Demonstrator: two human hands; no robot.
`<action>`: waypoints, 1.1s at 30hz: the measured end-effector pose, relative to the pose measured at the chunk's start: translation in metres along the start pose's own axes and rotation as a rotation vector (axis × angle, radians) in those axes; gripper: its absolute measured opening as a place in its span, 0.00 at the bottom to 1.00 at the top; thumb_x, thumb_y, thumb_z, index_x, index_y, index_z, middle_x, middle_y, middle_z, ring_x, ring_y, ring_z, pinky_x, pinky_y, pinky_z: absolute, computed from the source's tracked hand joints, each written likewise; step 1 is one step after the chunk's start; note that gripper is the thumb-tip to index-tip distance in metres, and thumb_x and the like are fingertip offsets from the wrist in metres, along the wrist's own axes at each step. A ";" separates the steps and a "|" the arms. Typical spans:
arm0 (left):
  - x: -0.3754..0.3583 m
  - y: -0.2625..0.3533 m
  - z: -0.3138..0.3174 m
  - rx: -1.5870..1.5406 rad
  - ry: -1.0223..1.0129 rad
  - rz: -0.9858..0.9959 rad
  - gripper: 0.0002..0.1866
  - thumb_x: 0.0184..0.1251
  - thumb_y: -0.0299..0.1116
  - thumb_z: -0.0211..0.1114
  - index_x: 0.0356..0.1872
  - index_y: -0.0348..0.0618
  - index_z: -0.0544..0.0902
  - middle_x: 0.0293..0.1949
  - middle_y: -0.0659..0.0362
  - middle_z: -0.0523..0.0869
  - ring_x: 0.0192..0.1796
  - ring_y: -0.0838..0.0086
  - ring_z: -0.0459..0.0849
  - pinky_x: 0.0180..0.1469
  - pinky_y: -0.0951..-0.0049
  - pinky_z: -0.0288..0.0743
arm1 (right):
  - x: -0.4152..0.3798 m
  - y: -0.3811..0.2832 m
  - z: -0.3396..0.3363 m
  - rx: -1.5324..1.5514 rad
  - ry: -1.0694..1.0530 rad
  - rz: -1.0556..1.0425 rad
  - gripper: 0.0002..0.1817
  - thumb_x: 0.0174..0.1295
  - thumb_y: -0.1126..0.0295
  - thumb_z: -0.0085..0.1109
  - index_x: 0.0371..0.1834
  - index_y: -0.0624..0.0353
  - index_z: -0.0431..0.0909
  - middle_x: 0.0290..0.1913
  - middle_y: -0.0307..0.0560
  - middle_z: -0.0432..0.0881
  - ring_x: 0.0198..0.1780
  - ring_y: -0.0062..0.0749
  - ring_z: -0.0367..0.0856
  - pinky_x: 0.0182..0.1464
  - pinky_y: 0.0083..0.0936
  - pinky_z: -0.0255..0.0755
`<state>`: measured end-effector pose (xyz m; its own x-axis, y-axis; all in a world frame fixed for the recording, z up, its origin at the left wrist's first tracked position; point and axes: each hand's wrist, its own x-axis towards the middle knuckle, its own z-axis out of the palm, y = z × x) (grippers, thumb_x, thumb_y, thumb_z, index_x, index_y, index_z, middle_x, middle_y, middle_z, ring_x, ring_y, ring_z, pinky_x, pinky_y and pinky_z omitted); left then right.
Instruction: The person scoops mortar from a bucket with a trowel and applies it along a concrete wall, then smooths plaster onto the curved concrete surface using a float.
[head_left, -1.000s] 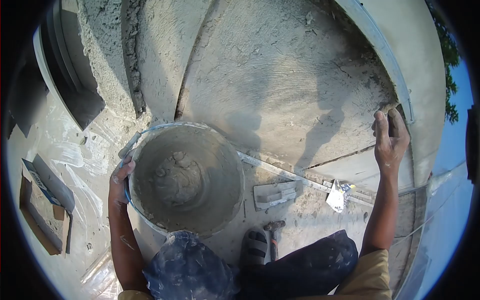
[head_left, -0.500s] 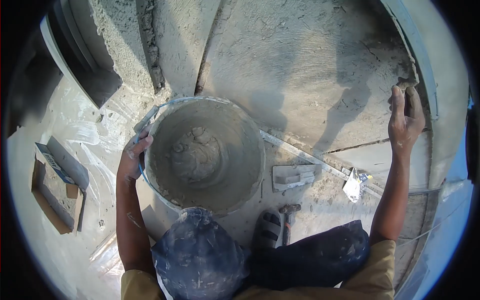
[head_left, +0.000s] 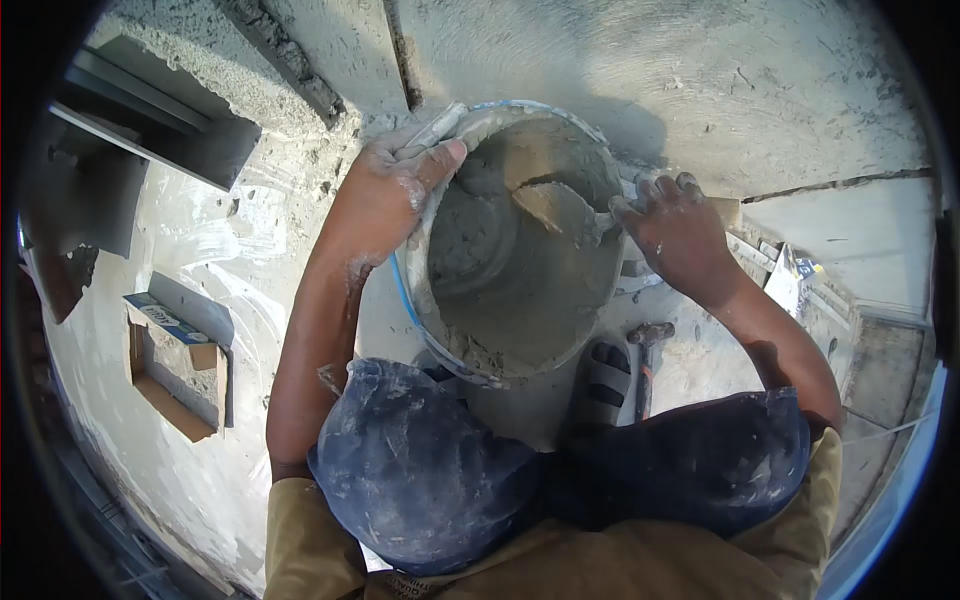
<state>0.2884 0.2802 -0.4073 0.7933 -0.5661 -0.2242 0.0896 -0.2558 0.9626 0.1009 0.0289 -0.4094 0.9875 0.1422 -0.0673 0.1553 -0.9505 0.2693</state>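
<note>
A grey bucket (head_left: 470, 330) smeared with wet mortar stands tilted between my knees. My left hand (head_left: 385, 190) grips its far left rim, thumb over the edge. My right hand (head_left: 672, 232) is at the right rim, fingers curled around a trowel handle. The trowel blade (head_left: 560, 205) reaches down inside the bucket and carries mortar. Behind the bucket rises a freshly plastered wall (head_left: 700, 90).
A hammer (head_left: 645, 355) lies on the floor beside my sandalled foot (head_left: 605, 380). A metal straightedge and a crumpled wrapper (head_left: 790, 280) lie to the right. An open cardboard box (head_left: 175, 365) sits at the left. A dark wall opening (head_left: 140, 140) shows at the upper left.
My right hand has come down from the wall edge to the bucket with the trowel inside. My left hand shifted to the far rim and the bucket is tilted. The view moved closer.
</note>
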 end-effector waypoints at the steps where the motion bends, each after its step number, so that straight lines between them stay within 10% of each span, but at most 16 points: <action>1: -0.006 0.012 0.012 0.026 -0.028 -0.006 0.25 0.70 0.43 0.68 0.61 0.35 0.81 0.47 0.54 0.88 0.47 0.73 0.85 0.53 0.74 0.76 | 0.001 -0.006 0.012 -0.041 0.046 -0.022 0.11 0.59 0.68 0.55 0.41 0.55 0.86 0.40 0.52 0.86 0.51 0.46 0.83 0.49 0.43 0.75; 7: -0.011 0.021 0.046 0.149 -0.125 0.170 0.22 0.72 0.40 0.64 0.57 0.32 0.82 0.43 0.52 0.89 0.45 0.72 0.84 0.53 0.72 0.76 | -0.002 -0.056 0.019 0.022 -0.311 -0.187 0.15 0.58 0.68 0.56 0.46 0.64 0.81 0.44 0.52 0.82 0.48 0.46 0.82 0.57 0.45 0.73; 13: -0.012 0.031 0.063 0.210 -0.114 0.144 0.22 0.73 0.38 0.63 0.60 0.31 0.80 0.44 0.49 0.89 0.46 0.72 0.84 0.54 0.72 0.75 | -0.037 -0.064 0.034 0.317 -0.053 -0.176 0.12 0.57 0.68 0.58 0.44 0.54 0.84 0.41 0.46 0.84 0.44 0.42 0.84 0.52 0.43 0.75; 23: 0.017 0.004 0.010 -0.040 0.066 -0.033 0.25 0.70 0.37 0.66 0.63 0.34 0.79 0.52 0.51 0.87 0.52 0.71 0.83 0.58 0.74 0.73 | -0.086 -0.025 0.045 1.433 0.045 0.348 0.18 0.55 0.77 0.68 0.50 0.68 0.83 0.49 0.60 0.86 0.48 0.46 0.87 0.51 0.33 0.78; 30: 0.012 -0.038 -0.063 -0.229 0.118 -0.047 0.30 0.64 0.37 0.73 0.62 0.28 0.78 0.54 0.51 0.86 0.52 0.71 0.84 0.59 0.73 0.75 | -0.072 0.055 -0.030 1.073 0.404 0.531 0.13 0.59 0.73 0.69 0.46 0.68 0.83 0.36 0.37 0.83 0.35 0.16 0.76 0.39 0.19 0.72; 33: 0.010 -0.088 -0.094 -0.294 0.204 -0.033 0.32 0.62 0.38 0.75 0.63 0.28 0.77 0.54 0.50 0.86 0.51 0.69 0.85 0.57 0.73 0.76 | -0.059 0.093 -0.085 0.949 0.564 0.629 0.15 0.60 0.68 0.73 0.44 0.68 0.82 0.29 0.38 0.80 0.30 0.18 0.75 0.33 0.18 0.68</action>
<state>0.3455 0.3707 -0.4797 0.8882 -0.3859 -0.2494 0.2630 -0.0183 0.9646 0.0593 -0.0443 -0.2993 0.7936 -0.5286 0.3014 -0.1915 -0.6871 -0.7009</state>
